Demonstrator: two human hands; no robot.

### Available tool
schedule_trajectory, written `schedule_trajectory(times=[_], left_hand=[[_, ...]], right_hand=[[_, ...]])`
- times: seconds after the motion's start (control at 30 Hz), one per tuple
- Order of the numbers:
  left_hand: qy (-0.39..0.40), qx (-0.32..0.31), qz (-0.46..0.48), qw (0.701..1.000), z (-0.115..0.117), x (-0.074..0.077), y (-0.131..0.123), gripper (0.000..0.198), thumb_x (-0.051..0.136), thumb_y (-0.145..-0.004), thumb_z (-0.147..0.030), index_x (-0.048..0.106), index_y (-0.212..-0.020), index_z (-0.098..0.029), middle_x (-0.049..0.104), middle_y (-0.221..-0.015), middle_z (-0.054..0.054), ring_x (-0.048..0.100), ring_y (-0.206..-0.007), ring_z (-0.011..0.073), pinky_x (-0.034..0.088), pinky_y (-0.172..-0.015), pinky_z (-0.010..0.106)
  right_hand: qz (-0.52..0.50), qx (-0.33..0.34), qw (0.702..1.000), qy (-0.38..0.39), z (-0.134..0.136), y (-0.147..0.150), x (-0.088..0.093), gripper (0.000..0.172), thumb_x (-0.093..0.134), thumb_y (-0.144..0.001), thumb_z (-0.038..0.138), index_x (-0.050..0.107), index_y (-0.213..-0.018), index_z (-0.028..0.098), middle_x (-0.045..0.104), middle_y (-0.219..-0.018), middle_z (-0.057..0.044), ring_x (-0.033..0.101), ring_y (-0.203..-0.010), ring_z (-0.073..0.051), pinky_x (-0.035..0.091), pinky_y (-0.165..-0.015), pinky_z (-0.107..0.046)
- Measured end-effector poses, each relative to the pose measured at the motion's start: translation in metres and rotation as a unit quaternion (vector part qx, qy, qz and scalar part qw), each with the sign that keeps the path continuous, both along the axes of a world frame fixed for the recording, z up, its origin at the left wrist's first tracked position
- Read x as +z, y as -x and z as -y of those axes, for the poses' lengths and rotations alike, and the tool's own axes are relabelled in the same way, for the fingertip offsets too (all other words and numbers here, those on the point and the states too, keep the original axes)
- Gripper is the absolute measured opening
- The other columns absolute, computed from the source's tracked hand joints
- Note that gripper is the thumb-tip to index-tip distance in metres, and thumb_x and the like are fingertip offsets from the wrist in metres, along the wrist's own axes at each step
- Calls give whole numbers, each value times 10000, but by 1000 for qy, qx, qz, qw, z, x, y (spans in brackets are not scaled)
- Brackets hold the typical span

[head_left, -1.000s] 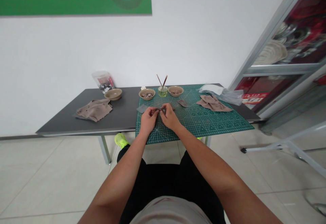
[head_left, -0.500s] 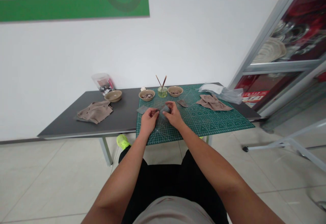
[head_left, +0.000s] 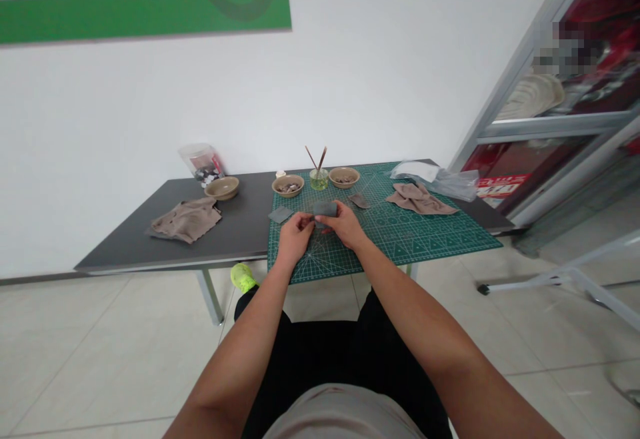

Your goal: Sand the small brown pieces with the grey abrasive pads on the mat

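Note:
Above the green cutting mat (head_left: pixel 400 232), my right hand (head_left: pixel 347 226) is closed on a bent grey piece of sandpaper (head_left: pixel 325 209). Its fingers fold the sheet toward my left fingertips. My left hand (head_left: pixel 295 234) is closed in a pinch at the sheet's left edge, on a small dark thing too small to name. A second grey sandpaper piece (head_left: pixel 281 214) lies flat on the mat, just beyond my left hand. Past my right hand rests a small brown scrap (head_left: pixel 359 200).
At the back stand bowls of small pieces (head_left: pixel 289 188) (head_left: pixel 344 178), a glass jar (head_left: pixel 319 180) with two brushes, and another bowl (head_left: pixel 222 189) near a clear tub (head_left: pixel 203 164). Brown cloths (head_left: pixel 186 219) (head_left: pixel 420 199) lie on both sides. A plastic bag (head_left: pixel 440 180) lies at back right.
My right hand has turned the grey sandpaper, so its broad face now shows, bent over the fingers. My left hand stays almost in place, still pinching beside it.

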State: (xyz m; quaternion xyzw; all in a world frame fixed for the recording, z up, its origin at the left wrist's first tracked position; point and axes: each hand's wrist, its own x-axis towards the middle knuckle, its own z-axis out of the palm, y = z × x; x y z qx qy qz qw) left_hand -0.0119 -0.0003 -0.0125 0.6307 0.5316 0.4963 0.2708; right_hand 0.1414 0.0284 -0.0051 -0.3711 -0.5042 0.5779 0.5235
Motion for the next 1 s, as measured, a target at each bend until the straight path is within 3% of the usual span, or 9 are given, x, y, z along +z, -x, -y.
schedule_trajectory(times=[0.3,0.7,1.0], left_hand=[[5,1,-7,1000,1,2,-1,81,579,-821,-245,639,-861,-208,626,-668,-23,596,-657,149,444,-661,266],[5,0,-11,1000,-1,-4,1,82,609,-813,-263,653,-842,-200,662,-704,-5,610,-671,153,455,-657,268],[1,10,-65,998,6,5,-3,83,619,-797,-240,641,-727,-203,648,-682,-21,566,-648,143,405,-632,261]], right_hand=[[23,46,999,1,-3,-1,-1,345,802,-652,359,692,-903,149,712,-801,-33,636,-634,-125,512,-499,-212],[8,55,998,26,-4,-1,-2,264,798,-657,310,713,-853,156,736,-781,-40,661,-633,-144,558,-544,-250],[4,31,999,8,-5,0,-9,247,787,-668,328,707,-824,154,722,-742,-27,647,-610,-134,568,-578,-268]])
